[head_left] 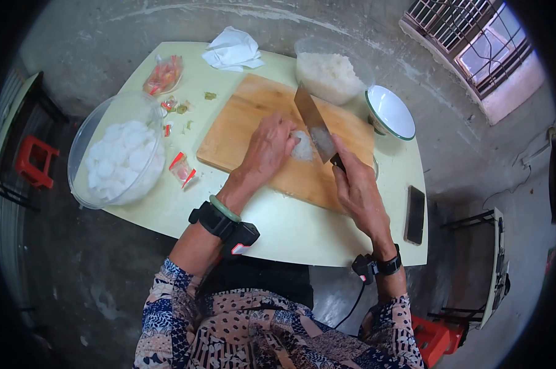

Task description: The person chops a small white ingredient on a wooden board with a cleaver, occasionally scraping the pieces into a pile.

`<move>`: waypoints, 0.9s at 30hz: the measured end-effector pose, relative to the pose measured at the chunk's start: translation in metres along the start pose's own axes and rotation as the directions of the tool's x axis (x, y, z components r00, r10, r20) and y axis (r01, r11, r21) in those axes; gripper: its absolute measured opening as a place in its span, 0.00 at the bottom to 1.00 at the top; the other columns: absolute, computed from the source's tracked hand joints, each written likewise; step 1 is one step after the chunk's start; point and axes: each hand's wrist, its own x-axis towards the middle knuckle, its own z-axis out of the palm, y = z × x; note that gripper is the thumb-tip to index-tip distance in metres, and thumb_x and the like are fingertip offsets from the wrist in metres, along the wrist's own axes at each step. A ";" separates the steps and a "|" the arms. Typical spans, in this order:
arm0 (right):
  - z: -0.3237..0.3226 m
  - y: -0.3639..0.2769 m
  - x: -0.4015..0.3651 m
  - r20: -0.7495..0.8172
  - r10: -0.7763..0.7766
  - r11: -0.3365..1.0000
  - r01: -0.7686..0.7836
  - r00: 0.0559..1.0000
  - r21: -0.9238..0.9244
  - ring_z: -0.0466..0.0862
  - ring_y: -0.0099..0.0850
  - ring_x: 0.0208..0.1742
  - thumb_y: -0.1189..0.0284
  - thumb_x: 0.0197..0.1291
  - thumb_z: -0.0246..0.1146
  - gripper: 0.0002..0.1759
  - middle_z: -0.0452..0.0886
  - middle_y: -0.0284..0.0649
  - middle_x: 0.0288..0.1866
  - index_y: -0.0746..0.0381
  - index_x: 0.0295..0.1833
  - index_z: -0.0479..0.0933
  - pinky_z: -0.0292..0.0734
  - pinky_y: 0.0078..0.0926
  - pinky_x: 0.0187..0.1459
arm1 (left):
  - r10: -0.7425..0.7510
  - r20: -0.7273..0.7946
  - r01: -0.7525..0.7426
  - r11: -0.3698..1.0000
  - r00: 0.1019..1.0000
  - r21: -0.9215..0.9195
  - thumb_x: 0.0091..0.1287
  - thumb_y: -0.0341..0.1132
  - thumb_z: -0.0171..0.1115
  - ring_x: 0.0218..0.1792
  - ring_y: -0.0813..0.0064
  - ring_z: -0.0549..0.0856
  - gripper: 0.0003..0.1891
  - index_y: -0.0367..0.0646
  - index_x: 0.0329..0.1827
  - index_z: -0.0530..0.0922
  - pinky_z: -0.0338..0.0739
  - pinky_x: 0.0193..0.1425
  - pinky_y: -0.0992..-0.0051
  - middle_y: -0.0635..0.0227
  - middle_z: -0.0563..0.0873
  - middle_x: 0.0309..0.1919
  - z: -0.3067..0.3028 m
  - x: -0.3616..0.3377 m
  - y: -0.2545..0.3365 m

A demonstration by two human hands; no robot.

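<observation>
Head view: we see a white lump (303,146) on the board (247,123), just under the fingertips of the left hand (267,147), which is curled and pressing it down. The right hand (358,187) is wrapped tight around the handle of a cleaver (313,122), whose blade meets the lump on its right side.

We judge the chopping partly done. Beyond the right hand, a tub (302,46) holds a good heap of white mince (328,75). Well left of the left hand, a bowl (81,144) is heaped with whole white pieces (121,157). A dish (390,111) beyond the right hand looks empty. Wrappers (182,167) lie on the desk (290,227) left of the left hand, and a phone (415,215) lies right of the right one.

We cannot tell what the lump is, and the left palm hides part of it. The cleaver's handle is buried in the grip.
</observation>
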 end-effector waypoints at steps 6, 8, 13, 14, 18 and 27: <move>0.000 0.009 0.002 0.012 -0.046 0.998 0.045 0.999 0.032 0.82 0.59 0.50 0.84 0.68 0.55 0.35 0.81 0.60 0.50 0.62 0.81 0.64 0.74 0.51 0.55 | -0.033 0.134 0.019 0.994 0.990 0.108 0.65 0.32 0.72 0.50 0.47 0.81 0.13 0.34 0.47 0.81 0.77 0.56 0.54 0.50 0.79 0.43 -0.002 -0.004 0.001; -0.003 0.007 0.004 0.045 -0.030 0.999 0.029 0.999 0.023 0.82 0.59 0.50 0.84 0.68 0.55 0.34 0.82 0.60 0.51 0.62 0.80 0.64 0.75 0.51 0.55 | -0.062 0.171 0.050 0.996 0.983 0.073 0.63 0.35 0.75 0.50 0.46 0.81 0.16 0.34 0.48 0.81 0.77 0.58 0.53 0.51 0.79 0.43 -0.001 -0.003 0.000; -0.004 0.013 0.009 0.071 -0.034 0.999 0.032 0.997 0.017 0.83 0.57 0.53 0.84 0.68 0.57 0.34 0.83 0.59 0.53 0.63 0.80 0.65 0.77 0.47 0.56 | -0.085 0.145 0.060 0.983 0.986 0.172 0.61 0.38 0.77 0.52 0.47 0.81 0.20 0.36 0.49 0.81 0.76 0.59 0.53 0.51 0.80 0.43 -0.001 -0.004 0.018; -0.005 0.012 0.009 0.071 -0.033 0.999 0.031 0.997 0.020 0.83 0.57 0.53 0.84 0.68 0.57 0.34 0.83 0.59 0.53 0.63 0.80 0.65 0.77 0.47 0.56 | -0.077 0.112 0.053 0.978 0.991 0.201 0.60 0.38 0.78 0.52 0.46 0.81 0.21 0.36 0.50 0.81 0.76 0.59 0.52 0.50 0.81 0.44 -0.001 -0.005 0.019; -0.005 0.011 0.013 -0.012 0.002 0.986 0.000 1.000 0.169 0.85 0.55 0.56 0.84 0.68 0.57 0.32 0.84 0.60 0.58 0.63 0.78 0.68 0.78 0.41 0.60 | -0.159 0.180 0.138 0.982 0.971 0.127 0.60 0.37 0.78 0.53 0.46 0.82 0.20 0.37 0.51 0.81 0.76 0.60 0.53 0.51 0.82 0.44 -0.003 -0.004 0.010; -0.001 0.025 0.017 -0.022 -0.013 0.992 0.016 1.000 0.128 0.85 0.57 0.52 0.82 0.66 0.59 0.33 0.85 0.60 0.55 0.60 0.78 0.69 0.79 0.42 0.57 | -0.206 0.230 0.203 0.979 0.951 0.033 0.62 0.33 0.74 0.47 0.51 0.85 0.15 0.37 0.47 0.81 0.80 0.53 0.57 0.52 0.85 0.41 -0.010 0.000 0.007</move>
